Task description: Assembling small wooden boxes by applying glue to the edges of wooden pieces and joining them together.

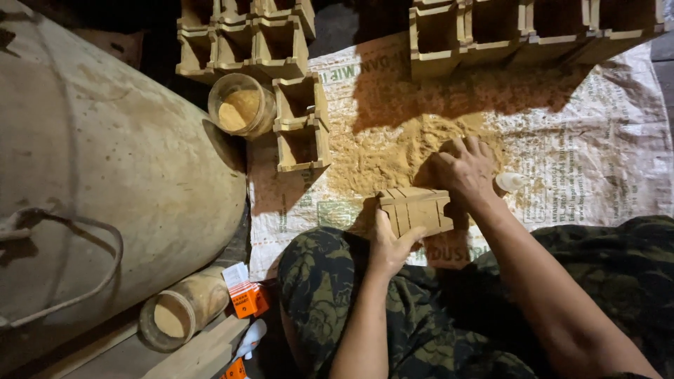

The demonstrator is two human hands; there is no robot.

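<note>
We saw the person seated on the floor, legs in dark patterned trousers, with a printed woven sack point(597, 140) spread flat in front of them. We took the sawdust pile point(393, 151) at the middle of that sack as our landmark.

The small wooden box point(415, 210) lay on its side at the near edge of the pile, touching it. The left hand point(390, 245) gripped the box from the near side, thumb along its left end and fingers curled under its lower edge. The right hand point(467, 168) lay on the right part of the pile, just beyond the box, fingers spread and bent into the sawdust; we could not tell whether it grasped anything beneath.

A small white object point(510, 182) lay just right of the pile, beside the right wrist. Left of the pile stood two open wooden boxes point(302, 126), stacked one behind the other, and beyond them a jar of sawdust point(241, 107). More open boxes point(533, 31) stood in a row on the far side of the pile. Well left of the pile lay a large pale drum point(105, 175), with a capped tube point(179, 312) and an orange packet point(247, 298) near its lower end.
</note>
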